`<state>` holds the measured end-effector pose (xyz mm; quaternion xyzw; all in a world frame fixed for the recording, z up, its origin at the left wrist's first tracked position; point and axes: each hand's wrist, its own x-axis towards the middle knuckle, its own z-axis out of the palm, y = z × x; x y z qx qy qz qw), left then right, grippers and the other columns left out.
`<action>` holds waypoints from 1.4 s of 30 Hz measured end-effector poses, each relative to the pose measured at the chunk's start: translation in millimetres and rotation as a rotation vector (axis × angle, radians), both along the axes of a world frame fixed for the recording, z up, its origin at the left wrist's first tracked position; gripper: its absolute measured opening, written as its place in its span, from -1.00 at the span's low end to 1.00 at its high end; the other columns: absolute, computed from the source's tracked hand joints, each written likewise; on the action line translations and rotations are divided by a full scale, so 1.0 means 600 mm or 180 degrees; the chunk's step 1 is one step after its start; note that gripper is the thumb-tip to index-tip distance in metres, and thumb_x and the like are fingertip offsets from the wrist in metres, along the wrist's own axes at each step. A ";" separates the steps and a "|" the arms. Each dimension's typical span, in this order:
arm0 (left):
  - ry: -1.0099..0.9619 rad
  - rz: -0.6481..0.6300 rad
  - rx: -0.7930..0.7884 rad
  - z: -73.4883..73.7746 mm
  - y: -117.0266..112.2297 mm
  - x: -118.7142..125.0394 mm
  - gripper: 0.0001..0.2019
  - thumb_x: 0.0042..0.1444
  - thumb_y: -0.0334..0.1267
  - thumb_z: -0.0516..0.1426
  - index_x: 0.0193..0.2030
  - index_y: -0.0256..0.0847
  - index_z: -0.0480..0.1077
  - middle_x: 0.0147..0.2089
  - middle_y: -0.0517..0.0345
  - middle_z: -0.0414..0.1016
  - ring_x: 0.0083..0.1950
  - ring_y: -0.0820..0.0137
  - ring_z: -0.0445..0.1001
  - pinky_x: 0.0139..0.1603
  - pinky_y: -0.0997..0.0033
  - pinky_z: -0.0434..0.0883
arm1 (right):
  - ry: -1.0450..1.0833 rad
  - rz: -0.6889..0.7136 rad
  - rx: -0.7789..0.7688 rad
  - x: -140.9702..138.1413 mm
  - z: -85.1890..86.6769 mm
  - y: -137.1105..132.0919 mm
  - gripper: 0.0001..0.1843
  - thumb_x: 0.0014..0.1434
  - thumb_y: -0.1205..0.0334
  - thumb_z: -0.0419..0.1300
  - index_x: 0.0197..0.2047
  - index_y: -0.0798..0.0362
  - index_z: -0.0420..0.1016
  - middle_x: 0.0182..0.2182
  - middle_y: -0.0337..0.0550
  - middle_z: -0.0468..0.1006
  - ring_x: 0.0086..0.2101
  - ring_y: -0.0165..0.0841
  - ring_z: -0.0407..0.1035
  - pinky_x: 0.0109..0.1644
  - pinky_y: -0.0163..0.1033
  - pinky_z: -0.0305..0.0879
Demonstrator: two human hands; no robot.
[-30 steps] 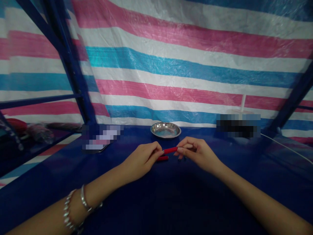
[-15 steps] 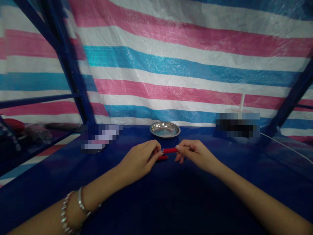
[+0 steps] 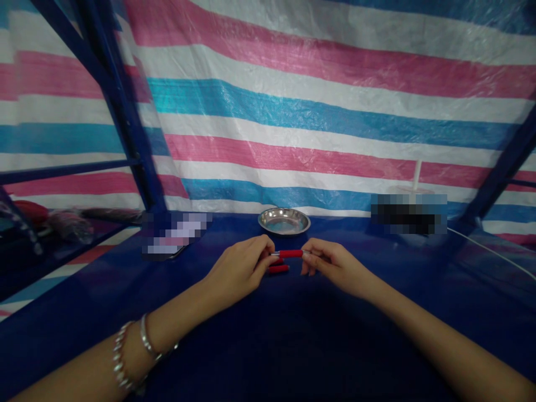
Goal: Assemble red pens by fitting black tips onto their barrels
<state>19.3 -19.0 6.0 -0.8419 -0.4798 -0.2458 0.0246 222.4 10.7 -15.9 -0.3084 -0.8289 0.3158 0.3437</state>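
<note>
Between my two hands a red pen (image 3: 291, 253) with a silvery section at its left is held level above the blue table (image 3: 268, 324). My left hand (image 3: 247, 262) pinches the silvery end, and my right hand (image 3: 335, 262) pinches the red end with thumb and forefinger. Just below the pen, partly behind my left fingers, lies another red piece (image 3: 278, 269) that looks like a pen part. A shallow metal dish (image 3: 283, 221) stands beyond my hands, and a pale reflection shows inside it.
A blurred-out flat object (image 3: 178, 234) lies at the back left. At the back right sits a blurred-out dark thing (image 3: 408, 215) with a white cable (image 3: 489, 251). Blue metal posts (image 3: 134, 139) flank the table, and a striped plastic sheet (image 3: 314, 123) hangs behind it.
The pen has risen slightly and sits more level between my hands. More red shows below it beside my left fingers. The whole view has shifted a little.
</note>
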 end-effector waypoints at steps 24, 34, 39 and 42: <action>-0.0126 -0.0101 0.0067 -0.002 -0.006 0.006 -0.83 0.10 -0.21 -0.05 -0.36 -0.25 0.25 -0.46 0.24 0.33 -0.47 0.59 0.25 -0.46 0.58 0.12 | 0.0082 -0.0148 0.0093 0.000 0.005 -0.002 -0.63 0.17 0.07 -0.11 -0.48 0.15 0.29 -0.53 -0.19 0.37 -0.51 -0.52 0.25 -0.42 -0.41 0.16; -0.0141 -0.0031 0.0047 0.003 -0.004 0.003 -0.82 0.11 -0.20 -0.06 -0.36 -0.24 0.24 -0.45 0.25 0.32 -0.48 0.60 0.23 -0.43 0.58 0.11 | 0.0130 -0.0049 0.0154 -0.001 0.003 -0.003 -0.74 0.18 0.15 -0.10 -0.41 0.13 0.24 -0.50 -0.21 0.36 -0.49 -0.51 0.24 -0.39 -0.39 0.16; -0.0143 -0.0149 0.0046 0.004 -0.005 0.004 -0.82 0.12 -0.23 -0.09 -0.38 -0.25 0.23 -0.44 0.25 0.33 -0.47 0.60 0.24 -0.42 0.58 0.12 | 0.0139 0.0002 0.0048 0.002 0.004 -0.002 -0.69 0.19 0.13 -0.12 -0.43 0.15 0.28 -0.51 -0.20 0.36 -0.48 -0.52 0.25 -0.39 -0.41 0.17; -0.0147 -0.0140 0.0042 0.003 -0.003 0.004 -0.83 0.12 -0.23 -0.08 -0.38 -0.25 0.23 -0.43 0.25 0.33 -0.47 0.60 0.24 -0.42 0.58 0.12 | 0.0119 0.0016 0.0037 0.002 0.005 -0.002 -0.68 0.19 0.13 -0.11 -0.43 0.15 0.30 -0.52 -0.20 0.37 -0.49 -0.52 0.25 -0.39 -0.41 0.16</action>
